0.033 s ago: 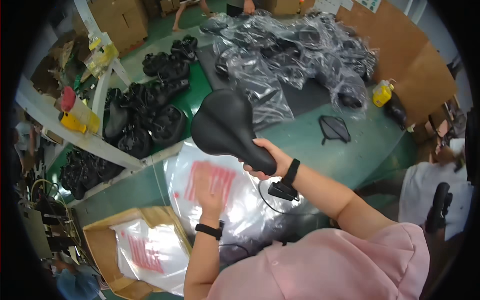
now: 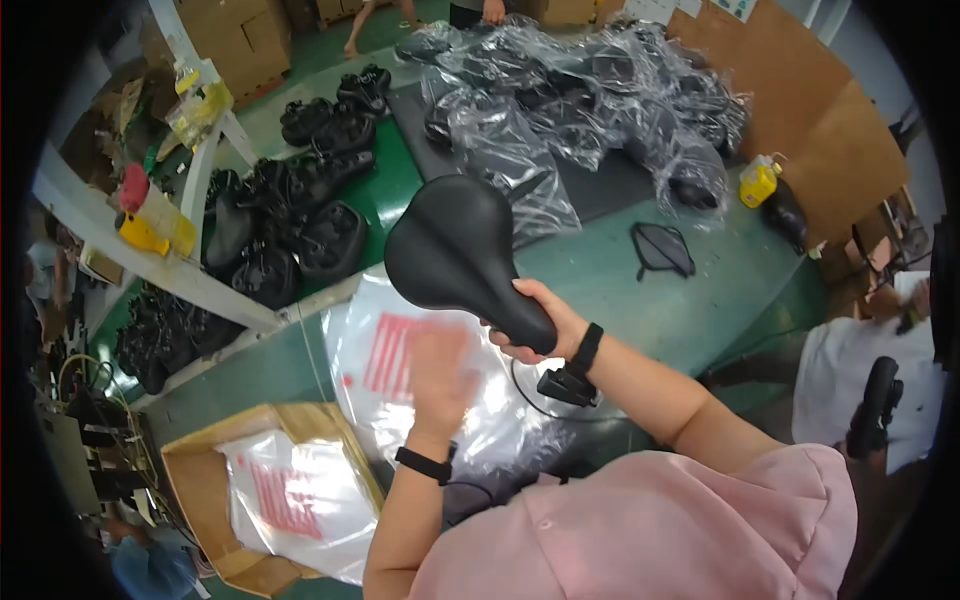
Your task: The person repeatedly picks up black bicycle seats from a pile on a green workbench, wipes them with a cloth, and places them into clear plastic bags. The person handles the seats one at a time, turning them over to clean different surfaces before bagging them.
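A black bicycle saddle (image 2: 450, 245) is held up by my right hand (image 2: 545, 322), which grips its narrow nose; the smooth top faces me. My left hand (image 2: 442, 372) is over a stack of clear plastic bags (image 2: 375, 375) with red printing, its fingers smeared by motion. Whether it touches the bags I cannot tell. Left of my forearm, an open cardboard box (image 2: 195, 500) holds more of these printed bags (image 2: 290, 490).
Several bagged saddles (image 2: 600, 90) are heaped at the back of the table. Bare black saddles (image 2: 290, 220) lie on the green surface at left, behind a white frame (image 2: 150, 265). A dark pouch (image 2: 662, 250) and a yellow bottle (image 2: 760, 182) are to the right. A person stands far right.
My left hand has shifted slightly right over the bags. The saddle stays in my right hand, and the whole view has shifted slightly.
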A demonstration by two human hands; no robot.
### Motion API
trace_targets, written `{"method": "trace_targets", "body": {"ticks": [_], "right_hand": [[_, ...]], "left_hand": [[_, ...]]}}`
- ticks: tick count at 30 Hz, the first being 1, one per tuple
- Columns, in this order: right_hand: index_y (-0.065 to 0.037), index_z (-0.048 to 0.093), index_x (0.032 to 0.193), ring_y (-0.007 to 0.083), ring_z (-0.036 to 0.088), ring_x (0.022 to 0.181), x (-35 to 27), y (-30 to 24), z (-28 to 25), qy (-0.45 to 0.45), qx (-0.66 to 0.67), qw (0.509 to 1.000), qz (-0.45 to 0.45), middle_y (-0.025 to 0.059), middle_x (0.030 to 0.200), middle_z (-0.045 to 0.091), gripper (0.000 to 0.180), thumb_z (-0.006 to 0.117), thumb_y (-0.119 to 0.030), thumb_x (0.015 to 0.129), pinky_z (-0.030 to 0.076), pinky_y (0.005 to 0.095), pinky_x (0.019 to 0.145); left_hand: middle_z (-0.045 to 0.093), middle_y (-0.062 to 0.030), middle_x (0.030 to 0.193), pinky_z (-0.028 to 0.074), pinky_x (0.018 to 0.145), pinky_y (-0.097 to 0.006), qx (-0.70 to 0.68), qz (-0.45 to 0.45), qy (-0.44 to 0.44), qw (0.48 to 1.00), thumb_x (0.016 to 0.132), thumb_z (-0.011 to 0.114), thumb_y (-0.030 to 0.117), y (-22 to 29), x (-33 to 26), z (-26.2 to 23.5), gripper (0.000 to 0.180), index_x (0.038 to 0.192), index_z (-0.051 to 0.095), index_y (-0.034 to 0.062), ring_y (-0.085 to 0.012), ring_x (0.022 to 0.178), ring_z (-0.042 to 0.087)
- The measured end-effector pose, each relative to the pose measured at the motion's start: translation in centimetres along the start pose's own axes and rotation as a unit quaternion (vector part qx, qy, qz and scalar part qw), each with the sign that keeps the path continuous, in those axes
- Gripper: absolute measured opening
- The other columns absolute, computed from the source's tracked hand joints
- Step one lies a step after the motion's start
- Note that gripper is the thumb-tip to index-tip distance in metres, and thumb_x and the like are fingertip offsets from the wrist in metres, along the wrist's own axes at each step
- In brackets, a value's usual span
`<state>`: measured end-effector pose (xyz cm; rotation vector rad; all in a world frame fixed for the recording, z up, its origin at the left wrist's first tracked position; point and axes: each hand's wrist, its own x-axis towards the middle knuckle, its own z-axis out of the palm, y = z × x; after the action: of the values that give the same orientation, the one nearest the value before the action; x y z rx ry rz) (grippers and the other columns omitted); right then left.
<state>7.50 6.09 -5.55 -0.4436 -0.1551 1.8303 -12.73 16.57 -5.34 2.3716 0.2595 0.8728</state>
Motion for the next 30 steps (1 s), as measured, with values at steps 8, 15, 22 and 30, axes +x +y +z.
{"method": "trace_targets", "body": {"ticks": [8,15,22,30], "right_hand": [[0.007,0.052,0.103,0.0215,0.052,0.042,-10.5,14.3,4.9,0.042,0.037,0.998,-0.041,0.0174,0.075,0.056,0.063,0.048,-0.052,0.085,0.042,0.0273,0.032],[0.001,0.048,0.119,0.0258,0.062,0.086,-14.4,18.5,10.6,0.257,-0.638,0.706,-0.165,0.0110,0.096,0.061,0.067,0.079,-0.023,0.064,0.049,0.0353,0.078],[-0.005,0.050,0.117,0.0327,0.058,0.093,-14.6,20.8,12.8,0.329,-0.804,0.418,-0.266,0.0148,0.103,0.058,0.070,0.080,-0.015,0.055,0.048,0.0385,0.079],[-0.006,0.053,0.112,0.0340,0.057,0.092,-13.4,21.6,13.7,0.213,-0.870,0.375,-0.238,0.0130,0.100,0.058,0.064,0.080,-0.012,0.056,0.047,0.0398,0.078]], "left_hand": [[0.042,-0.0134,0.140,0.030,0.106,-0.047,0.064,-0.032,-0.010,0.997,0.083,0.060,0.037,5.4,2.0,-2.4,0.062,0.139,0.041,0.0184,-0.0367,0.128,0.038],[0.060,-0.0112,0.099,0.045,0.092,-0.035,-0.773,-0.233,0.020,0.589,0.100,0.037,0.041,1.3,-5.5,-2.1,0.044,0.102,0.057,0.0017,-0.0208,0.095,0.058],[0.055,-0.0147,0.126,0.041,0.101,-0.036,-0.708,-0.318,-0.060,0.628,0.089,0.054,0.046,8.3,-8.9,-10.6,0.065,0.132,0.045,-0.0019,-0.0224,0.115,0.055],[0.059,-0.0146,0.119,0.040,0.100,-0.031,-0.421,-0.173,-0.032,0.890,0.061,0.074,0.006,11.7,-13.0,-14.4,0.069,0.126,0.052,-0.0048,-0.0213,0.111,0.056]]}}
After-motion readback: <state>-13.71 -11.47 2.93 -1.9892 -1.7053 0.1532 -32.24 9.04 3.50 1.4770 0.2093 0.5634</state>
